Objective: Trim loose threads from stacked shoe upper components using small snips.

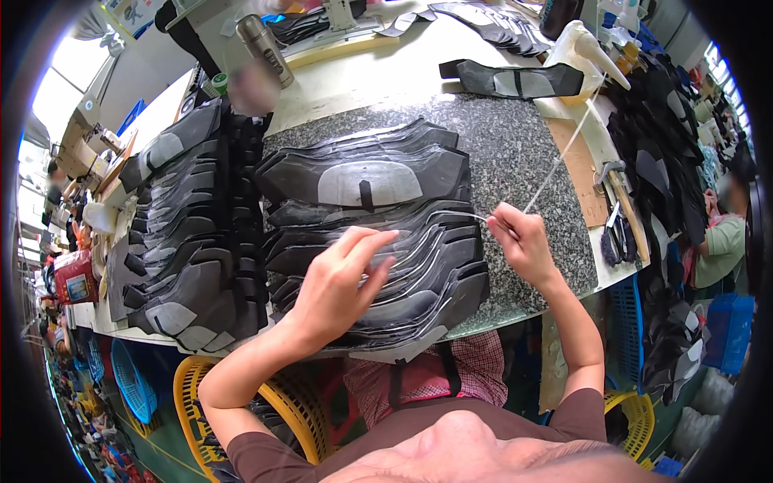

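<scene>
A: Here we are over the granite slab (pixel 515 153), and the left hand (pixel 342 282) lies on the fanned stack of dark shoe pieces (pixel 378 241), fingers stretched out flat and pressing, gripping nothing.

B: And the right hand (pixel 523 241), at three o'clock of that stack, has its fingertips pinched tight on a thin white strip (pixel 555 173) that runs up toward one o'clock, near the white squeeze bottle (pixel 584 48).

A: So the step in hand looks like laying that strip along an edge of the top piece, with the left palm steadying the pile.

B: I'd judge so. The next move calls for a steady pull, the strip kept taut and low, and the left fingers clear of its line.

A: A second heap of cut pieces (pixel 189 233) waits at nine o'clock; the scissors (pixel 616 237) rest at the far three o'clock edge.
</scene>
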Demonstrator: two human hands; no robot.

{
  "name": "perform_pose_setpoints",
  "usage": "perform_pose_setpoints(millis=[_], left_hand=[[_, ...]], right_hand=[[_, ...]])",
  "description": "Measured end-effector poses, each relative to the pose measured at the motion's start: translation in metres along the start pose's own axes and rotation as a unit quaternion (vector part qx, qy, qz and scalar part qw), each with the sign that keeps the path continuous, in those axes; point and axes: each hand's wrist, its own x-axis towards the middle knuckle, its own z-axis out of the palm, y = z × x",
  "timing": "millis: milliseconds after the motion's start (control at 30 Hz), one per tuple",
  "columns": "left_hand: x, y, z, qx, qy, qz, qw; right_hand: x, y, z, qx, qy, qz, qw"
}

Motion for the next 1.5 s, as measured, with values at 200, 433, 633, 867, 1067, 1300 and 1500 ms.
perform_pose_setpoints(millis=[200, 433, 633, 867, 1067, 1300, 1500], left_hand=[[-0.036, 0.014, 0.003, -0.203, -0.134, -0.009, 0.970], [-0.060, -0.003, -0.036, -0.239, -0.171, -0.041, 0.955], [-0.053, -0.046, -0.046, -0.112, 0.020, -0.159, 0.981], [-0.049, -0.072, -0.035, -0.099, 0.067, -0.269, 0.956], [-0.044, -0.078, -0.028, 0.016, 0.084, -0.196, 0.977], [-0.039, -0.076, -0.037, 0.162, 0.095, -0.172, 0.967], [-0.025, -0.046, -0.024, 0.230, 0.093, -0.064, 0.967]], right_hand=[[-0.036, -0.070, 0.036, 0.056, -0.188, -0.140, 0.971], [-0.039, -0.093, 0.044, 0.097, -0.193, -0.130, 0.968], [-0.019, -0.080, 0.074, 0.079, -0.033, -0.054, 0.995], [0.002, -0.060, 0.090, 0.026, 0.031, -0.026, 0.999], [0.008, -0.057, 0.090, -0.025, -0.015, -0.005, 1.000], [0.014, -0.056, 0.086, -0.035, -0.030, 0.047, 0.998], [0.022, -0.051, 0.089, -0.062, -0.020, 0.047, 0.997]])
